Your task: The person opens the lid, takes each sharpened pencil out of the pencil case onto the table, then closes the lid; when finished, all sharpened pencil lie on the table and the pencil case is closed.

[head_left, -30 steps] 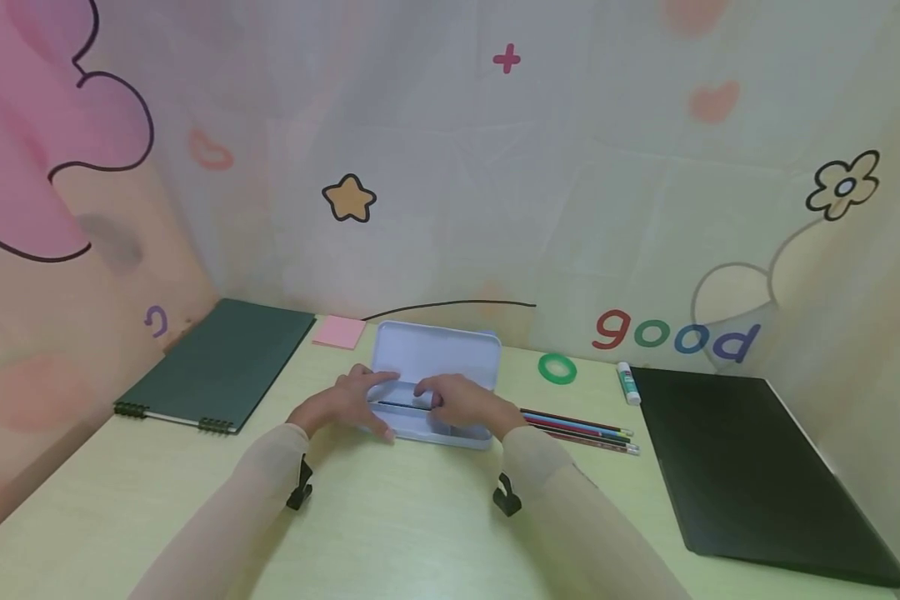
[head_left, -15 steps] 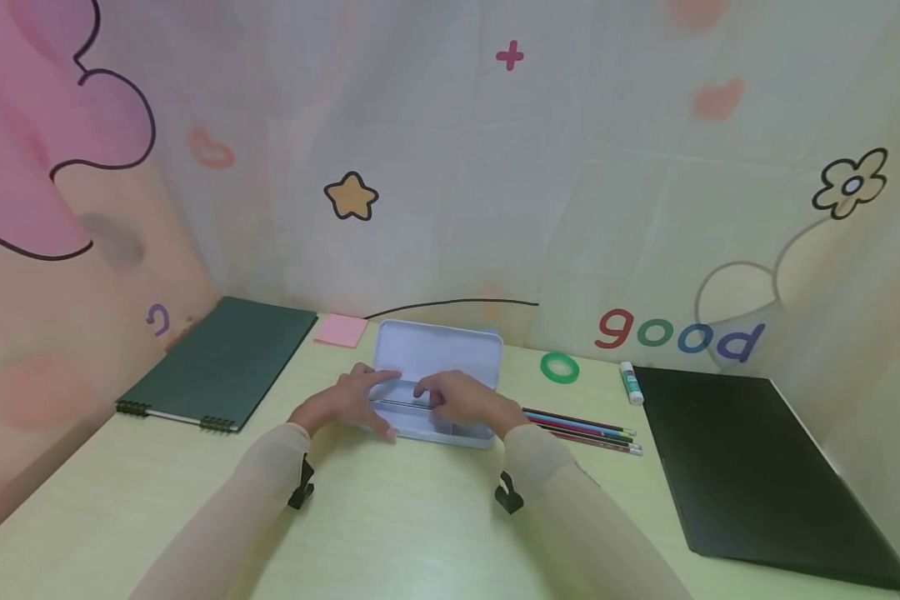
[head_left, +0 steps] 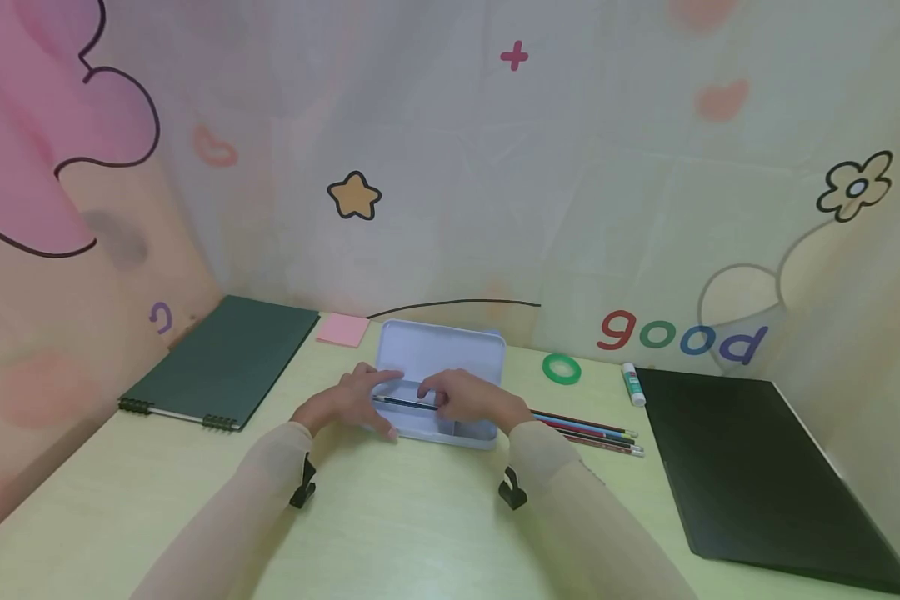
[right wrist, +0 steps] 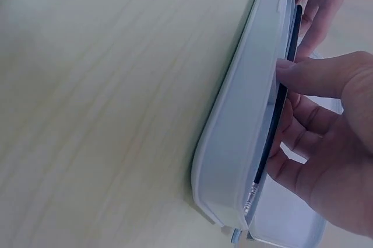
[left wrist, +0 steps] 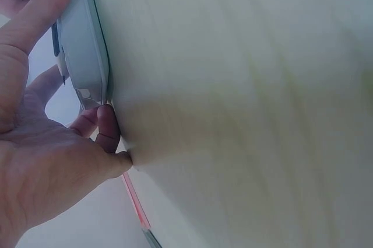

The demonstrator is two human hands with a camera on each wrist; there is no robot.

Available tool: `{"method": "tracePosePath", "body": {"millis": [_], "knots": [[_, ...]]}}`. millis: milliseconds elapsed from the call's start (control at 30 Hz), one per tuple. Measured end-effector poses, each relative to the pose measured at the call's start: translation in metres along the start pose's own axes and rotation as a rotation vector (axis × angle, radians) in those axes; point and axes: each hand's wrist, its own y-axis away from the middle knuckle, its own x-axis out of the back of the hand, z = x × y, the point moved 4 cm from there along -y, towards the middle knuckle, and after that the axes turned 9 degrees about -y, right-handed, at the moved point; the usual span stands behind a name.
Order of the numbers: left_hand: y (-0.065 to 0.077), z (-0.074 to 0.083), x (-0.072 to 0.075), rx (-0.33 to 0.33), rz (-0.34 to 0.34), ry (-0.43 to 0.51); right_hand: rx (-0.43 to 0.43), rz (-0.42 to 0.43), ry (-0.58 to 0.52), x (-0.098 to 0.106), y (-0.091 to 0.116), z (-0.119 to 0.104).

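A pale blue pencil case (head_left: 444, 348) stands with its lid raised at the back. My left hand (head_left: 352, 402) holds the case's left end, its thumb near the front edge; in the left wrist view several fingers touch that end. Between the thumb and fingers of my right hand (head_left: 467, 397) a dark pencil (right wrist: 278, 111) is pinched. It lies lengthwise over the tray, its sharpened tip (left wrist: 63, 76) towards the left hand and its eraser end towards the right. Part of the tray's inside is hidden by the hands.
Several pencils (head_left: 592, 432) lie right of the case. Behind them are a green tape roll (head_left: 562, 369) and a glue stick (head_left: 633, 385). A black folder (head_left: 765, 475) lies far right. At left are a dark green spiral notebook (head_left: 225, 362) and pink sticky notes (head_left: 342, 330).
The pencil in my right hand shows more plainly above the tray than before, with its left end slightly higher. My left hand stays at the case's left end. The head view has shifted slightly.
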Motion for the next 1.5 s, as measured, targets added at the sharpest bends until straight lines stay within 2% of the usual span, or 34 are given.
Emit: {"method": "tracePosePath", "body": {"millis": [200,433,900,1067,1300,1500], "knots": [[0.001,0.001,0.002,-0.002,0.001,0.002,0.036,-0.005,0.011,0.002,0.002,-0.004],[0.0,0.001,0.001,-0.008,-0.005,0.001,0.024,-0.021,0.035,0.003,0.004,-0.005],[0.003,0.002,0.002,-0.012,0.008,0.0,0.091,-0.033,0.014,0.024,0.028,-0.001],[0.005,0.003,0.002,-0.009,0.009,0.005,0.1,-0.043,-0.009,0.028,0.037,0.006],[0.005,0.004,0.002,-0.014,0.014,0.01,0.049,-0.039,-0.028,0.03,0.048,0.025],[0.005,0.003,0.001,-0.005,0.009,0.017,0.028,-0.021,-0.03,0.035,0.066,0.041]]}}
